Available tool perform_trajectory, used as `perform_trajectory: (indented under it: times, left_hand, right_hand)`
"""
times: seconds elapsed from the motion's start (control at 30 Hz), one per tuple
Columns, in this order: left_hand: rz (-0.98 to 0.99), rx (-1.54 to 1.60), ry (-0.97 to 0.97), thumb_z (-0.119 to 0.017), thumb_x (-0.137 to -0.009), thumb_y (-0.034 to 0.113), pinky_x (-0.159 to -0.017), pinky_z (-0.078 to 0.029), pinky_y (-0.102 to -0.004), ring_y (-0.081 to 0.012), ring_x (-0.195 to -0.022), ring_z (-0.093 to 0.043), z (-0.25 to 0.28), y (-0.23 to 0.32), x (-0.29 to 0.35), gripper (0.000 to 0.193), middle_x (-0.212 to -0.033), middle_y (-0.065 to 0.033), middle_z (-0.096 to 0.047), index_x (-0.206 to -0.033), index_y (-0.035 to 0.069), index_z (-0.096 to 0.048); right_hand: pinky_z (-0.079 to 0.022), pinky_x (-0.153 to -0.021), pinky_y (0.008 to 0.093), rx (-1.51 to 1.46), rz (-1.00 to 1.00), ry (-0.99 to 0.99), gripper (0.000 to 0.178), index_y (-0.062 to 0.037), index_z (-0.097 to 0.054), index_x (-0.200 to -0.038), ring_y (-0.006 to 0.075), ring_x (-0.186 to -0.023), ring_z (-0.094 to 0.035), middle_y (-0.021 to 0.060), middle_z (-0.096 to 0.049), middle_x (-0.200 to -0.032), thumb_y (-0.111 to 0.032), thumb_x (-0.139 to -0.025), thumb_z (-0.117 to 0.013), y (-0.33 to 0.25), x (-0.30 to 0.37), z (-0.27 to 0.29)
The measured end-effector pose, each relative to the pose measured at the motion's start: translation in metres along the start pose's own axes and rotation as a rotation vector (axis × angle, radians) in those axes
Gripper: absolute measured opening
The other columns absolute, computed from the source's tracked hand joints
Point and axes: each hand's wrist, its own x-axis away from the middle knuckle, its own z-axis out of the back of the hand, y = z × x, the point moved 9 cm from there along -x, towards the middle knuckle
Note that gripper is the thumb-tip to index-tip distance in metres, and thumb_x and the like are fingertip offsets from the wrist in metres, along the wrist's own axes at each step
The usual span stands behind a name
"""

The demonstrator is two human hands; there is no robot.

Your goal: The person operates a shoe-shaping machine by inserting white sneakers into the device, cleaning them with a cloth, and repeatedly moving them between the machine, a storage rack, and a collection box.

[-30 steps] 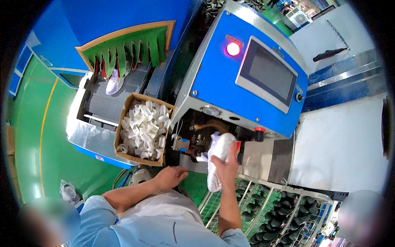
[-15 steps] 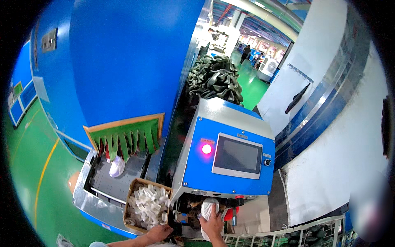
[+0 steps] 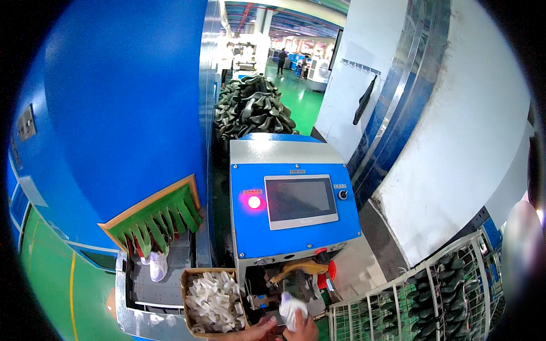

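Right hand [image 3: 302, 331] is down at the very bottom edge of the view, fingers wrapped around a white shoe [image 3: 292, 311], gripping it from below so the shoe sticks up in front of the machine's open work bay. The shoe sits just under the yellowish curved arm [image 3: 300, 266] inside that bay, near it, but I can't tell if they touch. Left hand [image 3: 263, 328] is right next to it, also half cut off by the frame. It's reaching in at the base of the bay beside the cardboard box, fingers partly curled, but honestly can't make out whether it's holding anything.

That cardboard box [image 3: 188, 295] is full of white crumpled paper stuffing [image 3: 213, 301], sitting just left of the hands. Further left there's a conveyor belt [image 3: 165, 290] with another white shoe [image 3: 157, 265] coming out from under green fringe flaps [image 3: 162, 219]. Above the hands is the blue machine [image 3: 296, 227] with a grey touchscreen [image 3: 300, 200] and a glowing red lamp [image 3: 254, 202]. Off to the right, a wire rack [image 3: 398, 307] loaded with dark shoe lasts [image 3: 441, 284].
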Motion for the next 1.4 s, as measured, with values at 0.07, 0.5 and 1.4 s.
perform_trajectory:
  times: [0.07,0.5,1.4]
  left_hand:
    - [0.23,0.161,-0.408,-0.034,-0.087,0.074,-0.101,-0.041,-0.0377,-0.0251,-0.111,-0.057,-0.041,-0.006,0.0,0.084,-0.117,-0.0113,-0.062,-0.133,0.004,-0.049]
    - [0.425,-0.053,-0.393,-0.046,-0.092,0.059,-0.103,-0.04,-0.0443,-0.0281,-0.117,-0.052,-0.012,-0.085,0.003,0.069,-0.131,-0.0105,-0.053,-0.136,0.006,-0.046]
    - [0.185,-0.351,0.339,-0.065,-0.082,0.034,-0.084,-0.049,-0.0363,-0.0264,-0.093,-0.062,-0.094,-0.086,-0.015,0.051,-0.108,-0.0144,-0.064,-0.115,-0.003,-0.058]
  right_hand:
    - [-0.05,-0.082,0.0461,-0.025,0.052,-0.038,0.084,-0.0091,-0.032,-0.146,0.0401,-0.097,-0.059,0.0245,-0.058,-0.109,-0.03,-0.076,-0.074,-0.008,0.027,0.036]
    - [-0.045,-0.093,0.0304,-1.359,-0.572,-0.197,0.074,-0.0027,-0.037,-0.144,0.0185,-0.104,-0.057,0.0092,-0.06,-0.119,-0.025,-0.084,-0.073,0.051,0.027,-0.112]
    - [-0.037,-0.106,0.0337,-1.175,-0.372,0.079,0.055,-0.0037,-0.05,-0.134,0.0238,-0.128,-0.047,0.0127,-0.046,-0.142,-0.007,-0.082,-0.068,0.245,0.164,0.033]
